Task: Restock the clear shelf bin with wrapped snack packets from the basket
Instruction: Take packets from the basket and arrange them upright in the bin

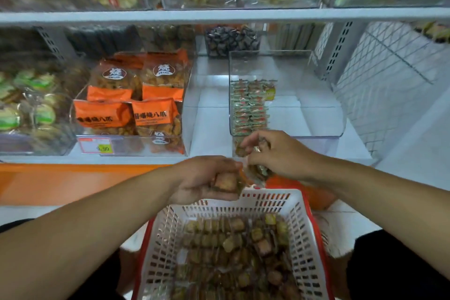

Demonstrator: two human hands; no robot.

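Observation:
A white slotted basket (299, 234) with a red rim sits low in front of me, full of several brown wrapped snack packets (233, 251). My left hand (199, 180) grips a few packets (226, 181) just above the basket's far rim. My right hand (277, 151) holds more wrapped packets (259, 170) at the front edge of the clear shelf bin (316, 119). Inside the bin, rows of green and red wrapped packets (248, 107) stand along its left side; the right side of the bin holds nothing.
A clear bin of orange snack bags (131, 105) stands left of the target bin, with a price tag (96, 145) on its front. Green wrapped snacks (26, 102) fill the far left bin. A wire mesh panel (389, 75) closes the right side. A shelf board (219, 16) runs overhead.

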